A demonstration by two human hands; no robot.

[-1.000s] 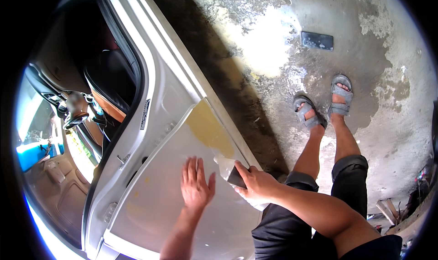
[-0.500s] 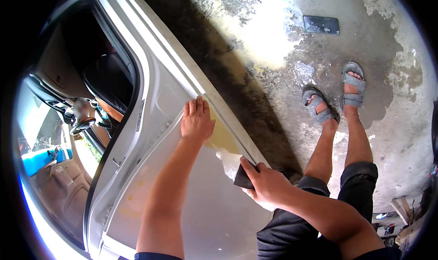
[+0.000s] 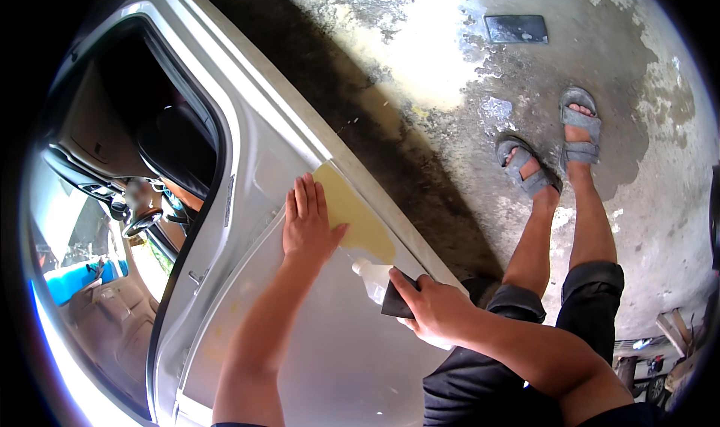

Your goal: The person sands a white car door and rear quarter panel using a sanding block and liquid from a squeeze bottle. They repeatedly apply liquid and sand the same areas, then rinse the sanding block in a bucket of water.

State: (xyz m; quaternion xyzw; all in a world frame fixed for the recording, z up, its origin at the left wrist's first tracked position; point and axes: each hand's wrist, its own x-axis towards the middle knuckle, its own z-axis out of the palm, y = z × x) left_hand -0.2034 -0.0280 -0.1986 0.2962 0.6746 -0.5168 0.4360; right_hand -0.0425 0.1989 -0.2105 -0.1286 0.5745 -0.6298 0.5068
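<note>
My left hand (image 3: 306,224) lies flat with its fingers stretched out on the white car panel (image 3: 330,329), along the left edge of a yellow filler patch (image 3: 356,211). My right hand (image 3: 439,307) is closed around a translucent plastic squeeze bottle (image 3: 373,279) and a dark flat piece like sandpaper or a sanding block (image 3: 397,296). The bottle's nozzle points at the patch's lower end, and a thin streak of liquid seems to leave it. Most of the bottle is hidden behind the dark piece and my fingers.
At the left, the car's window opening (image 3: 202,179) shows a seat and steering wheel inside. My sandalled feet (image 3: 529,168) stand on the wet, stained concrete floor (image 3: 450,112). A dark rectangular slab (image 3: 517,29) lies on the floor. Wooden pieces (image 3: 675,333) are at the lower right.
My left hand has slid left off the yellow patch, uncovering more of it. My right hand still holds the bottle and dark piece, slightly lower. The view has shifted a little.
</note>
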